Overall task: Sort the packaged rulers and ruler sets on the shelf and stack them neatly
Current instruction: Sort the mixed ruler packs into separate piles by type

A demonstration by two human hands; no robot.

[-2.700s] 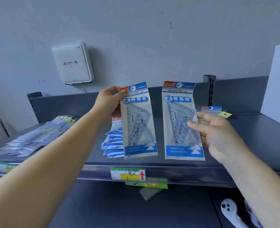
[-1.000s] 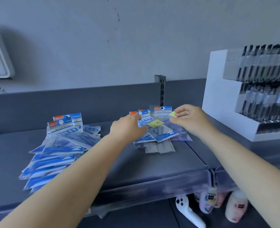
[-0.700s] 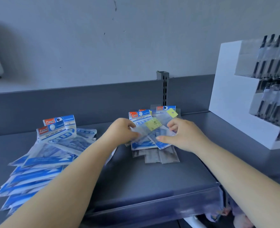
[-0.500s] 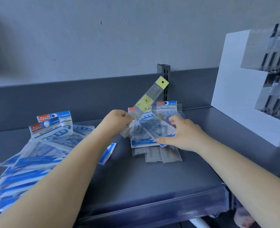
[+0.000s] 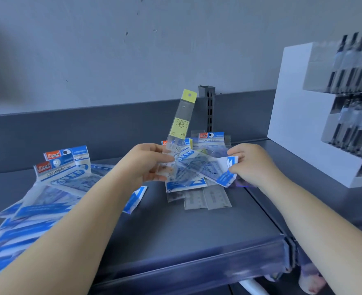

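Note:
My left hand pinches the lower end of a clear straight-ruler pack with a yellow label, which stands almost upright above the middle pile. My right hand grips the blue end of a set-square pack lifted off that pile. More blue and clear packs and a few clear ruler packs lie beneath. A fanned heap of blue "Geometric" set-square packs covers the left of the grey shelf.
A white tiered display box holding dark pens stands on the shelf at the right. A slotted upright post rises at the shelf's back wall. Below the front edge, bottles and a white object show on the lower level.
My left hand has tilted the yellow-labelled ruler pack up from the pile to nearly upright. My right hand went from pressing on the pile to gripping and lifting a set-square pack's end.

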